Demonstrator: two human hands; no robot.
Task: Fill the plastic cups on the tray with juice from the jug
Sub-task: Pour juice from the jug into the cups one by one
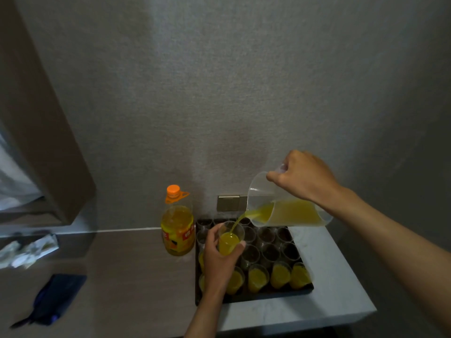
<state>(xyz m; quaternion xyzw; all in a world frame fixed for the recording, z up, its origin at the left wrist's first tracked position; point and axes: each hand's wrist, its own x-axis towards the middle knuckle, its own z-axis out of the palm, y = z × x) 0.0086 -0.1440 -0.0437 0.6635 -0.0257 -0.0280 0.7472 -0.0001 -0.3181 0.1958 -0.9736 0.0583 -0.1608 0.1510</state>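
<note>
Nearest, a dark tray (268, 296) sits on a white table (336, 276), its front row of plastic cups (280, 275) already holding yellow juice, the rows behind them clear. Above the tray's left side, the left hand (217, 259) has its fingers and thumb wrapped around a raised cup (230, 236), partly full. A thin stream (238, 222) falls into it from a tilted clear jug (285, 206), whose handle the right hand (302, 178) grips with curled fingers. Left of the tray stands an orange-capped bottle (177, 228), against the grey wall (219, 81).
</note>
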